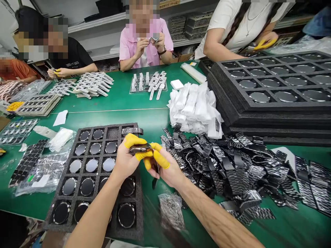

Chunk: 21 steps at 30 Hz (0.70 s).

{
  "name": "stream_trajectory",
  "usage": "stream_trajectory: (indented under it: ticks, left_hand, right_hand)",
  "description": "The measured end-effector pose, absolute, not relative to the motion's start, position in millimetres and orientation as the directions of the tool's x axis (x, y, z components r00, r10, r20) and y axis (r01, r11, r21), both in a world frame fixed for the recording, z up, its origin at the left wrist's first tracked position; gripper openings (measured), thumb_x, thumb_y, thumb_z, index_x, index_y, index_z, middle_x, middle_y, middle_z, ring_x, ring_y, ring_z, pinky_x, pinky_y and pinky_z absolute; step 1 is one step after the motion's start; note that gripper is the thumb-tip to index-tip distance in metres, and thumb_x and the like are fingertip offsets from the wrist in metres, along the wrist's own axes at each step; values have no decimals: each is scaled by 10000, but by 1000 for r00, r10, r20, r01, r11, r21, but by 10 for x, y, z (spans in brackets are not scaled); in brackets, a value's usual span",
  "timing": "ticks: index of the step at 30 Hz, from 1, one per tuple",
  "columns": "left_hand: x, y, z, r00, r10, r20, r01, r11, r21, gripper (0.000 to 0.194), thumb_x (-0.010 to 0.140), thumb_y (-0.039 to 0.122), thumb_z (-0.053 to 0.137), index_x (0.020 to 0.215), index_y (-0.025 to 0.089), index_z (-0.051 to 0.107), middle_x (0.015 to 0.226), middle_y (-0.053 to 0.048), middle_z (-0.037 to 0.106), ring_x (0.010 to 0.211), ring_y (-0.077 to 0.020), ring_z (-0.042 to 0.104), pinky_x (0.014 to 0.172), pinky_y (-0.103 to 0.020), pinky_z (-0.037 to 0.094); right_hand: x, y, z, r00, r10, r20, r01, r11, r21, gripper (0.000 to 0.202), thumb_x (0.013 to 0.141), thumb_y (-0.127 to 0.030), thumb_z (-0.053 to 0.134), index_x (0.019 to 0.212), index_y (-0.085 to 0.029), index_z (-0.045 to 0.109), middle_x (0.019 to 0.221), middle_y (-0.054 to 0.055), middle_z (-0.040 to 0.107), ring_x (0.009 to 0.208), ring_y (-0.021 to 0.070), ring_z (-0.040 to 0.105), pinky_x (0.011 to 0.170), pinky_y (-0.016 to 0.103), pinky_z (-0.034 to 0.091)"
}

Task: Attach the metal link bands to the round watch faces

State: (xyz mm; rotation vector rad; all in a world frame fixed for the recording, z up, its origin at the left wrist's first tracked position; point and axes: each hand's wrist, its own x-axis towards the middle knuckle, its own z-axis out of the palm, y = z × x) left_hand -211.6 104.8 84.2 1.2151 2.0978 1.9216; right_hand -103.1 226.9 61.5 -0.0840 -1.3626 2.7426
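My left hand (127, 155), with yellow finger covers, pinches a dark round watch case (141, 148) edge-on above the tray. My right hand (167, 168), also with yellow finger covers, is closed at the right edge of the case. A dark strip like a watch band (154, 173) hangs from its fingers; where it meets the case is hidden. Below my forearms lies a black foam tray (140, 206) with round watch cases in its pockets. On its far right corner lies a black link watch band (132, 131).
Loose black link bands (227, 165) are heaped at right, beside a bag of small metal pins (172, 210). White wrapped packets (195, 106) lie behind them. Stacked foam trays (258, 110) rise at far right. Across the green table (108, 112) several people handle watches.
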Motion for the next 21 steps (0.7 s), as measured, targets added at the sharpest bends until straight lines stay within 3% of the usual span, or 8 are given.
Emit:
stream_trajectory:
  ticks: [2,5,7,9,12,14,17,21]
  left_hand:
    - [-2186,1053,880,-818,393,420,400,-135,906,327,778,427,931,883,236,687,944,-9,708,857,-164,680,826,-312,559]
    - [-2336,999,965,-958,206,200,137,-284,949,489,746,534,928,973,248,604,1062,-16,757,808,-163,728,791,-332,597]
    - [-2409,945,1012,-981,132,145,96,-326,940,524,750,539,923,993,251,557,1051,-10,778,657,-118,683,693,-291,582]
    - [-2423,914,1024,-965,115,236,196,-283,939,494,767,501,921,956,248,542,1013,-6,783,581,-88,619,629,-256,549]
    - [-2334,937,963,-825,337,455,409,-200,890,407,780,436,925,938,246,602,1029,-33,759,815,-156,709,764,-301,588]
    - [-2234,981,895,-668,567,482,505,-130,853,382,773,402,932,970,236,651,1090,-69,746,1032,-221,715,914,-358,578]
    - [-2099,1048,813,-549,808,215,429,52,902,369,824,419,883,1026,229,639,1061,-65,751,980,-223,717,887,-353,560]
    - [-2074,1106,802,-620,781,-74,56,139,989,402,818,457,868,1003,219,602,886,-2,710,816,-170,687,753,-283,533]
  right_hand:
    - [-1015,2244,581,-998,-53,-42,63,-520,-852,532,914,-674,728,1167,-242,547,807,-27,668,532,101,571,431,194,430]
    - [-1000,2222,511,-950,-262,-172,251,-307,-918,305,1005,-518,660,1065,-227,589,848,-11,676,553,88,586,466,187,484]
    - [-1009,2231,476,-933,-279,-227,290,-213,-933,247,1047,-452,577,976,-216,593,822,-4,689,497,74,552,441,184,457]
    - [-1032,2268,473,-945,-203,-255,297,-218,-930,212,1030,-424,585,984,-218,577,757,-13,700,461,78,534,417,182,424]
    - [-1069,2382,539,-959,7,-283,264,-334,-905,334,897,-459,746,1026,-223,548,626,-41,690,409,86,485,372,173,343]
    - [-1080,2478,610,-952,128,-278,198,-434,-879,451,791,-502,838,996,-227,546,556,-61,656,374,82,436,353,176,294]
    - [-1067,2610,697,-940,200,-275,129,-541,-831,496,719,-509,899,978,-227,584,572,-73,630,385,81,441,363,194,296]
    - [-915,2743,687,-926,264,-269,94,-530,-842,540,782,-625,830,1093,-230,633,731,-26,680,477,123,552,413,239,387]
